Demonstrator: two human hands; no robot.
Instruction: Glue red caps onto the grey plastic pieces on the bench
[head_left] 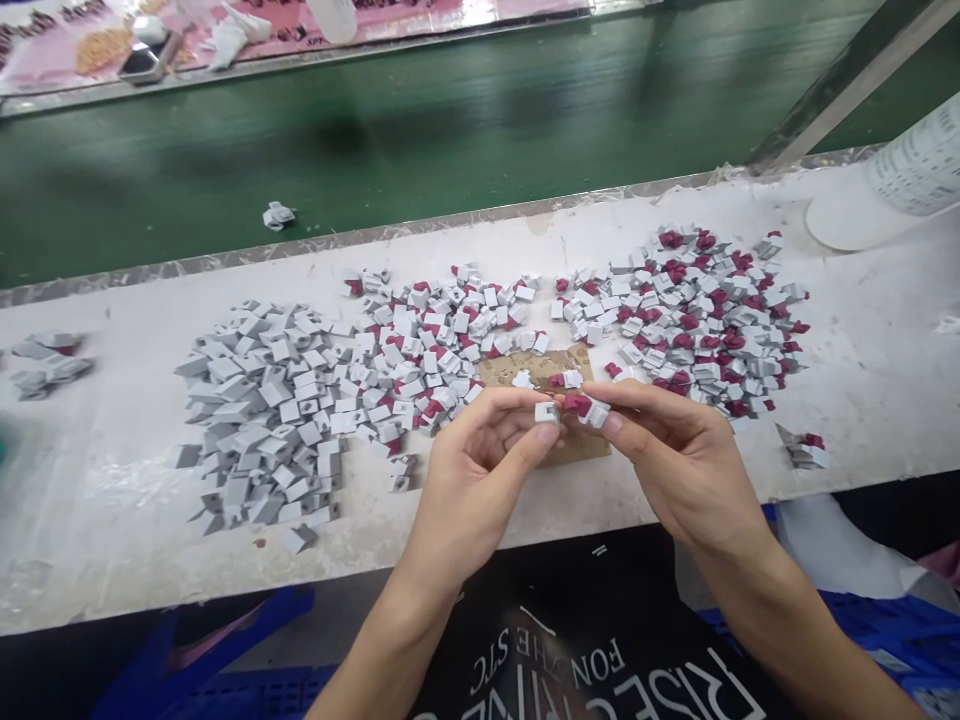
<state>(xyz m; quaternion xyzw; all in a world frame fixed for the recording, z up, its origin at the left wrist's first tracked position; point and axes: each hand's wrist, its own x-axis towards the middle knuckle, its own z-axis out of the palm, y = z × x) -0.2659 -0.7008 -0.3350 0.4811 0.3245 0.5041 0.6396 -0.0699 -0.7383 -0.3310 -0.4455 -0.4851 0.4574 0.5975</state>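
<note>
My left hand (495,445) pinches a small light-grey plastic block (547,411) between thumb and fingertips. Close beside it, my right hand (664,440) grips a grey plastic piece with a dark-red part (589,408) at its left end. The two pieces are held nearly end to end, the red part facing the grey block; whether they touch I cannot tell. Below the hands lies a brown cardboard sheet (577,450) on the bench, with another grey-and-red piece (568,380) just behind the fingers.
Plain grey blocks (259,420) are heaped on the left, grey-and-red pieces (709,310) on the right, and a mixed pile (442,330) between. A white bottle (892,180) stands at the far right. Behind the bench (135,520) runs a green conveyor belt (450,140) carrying one grey piece (278,215).
</note>
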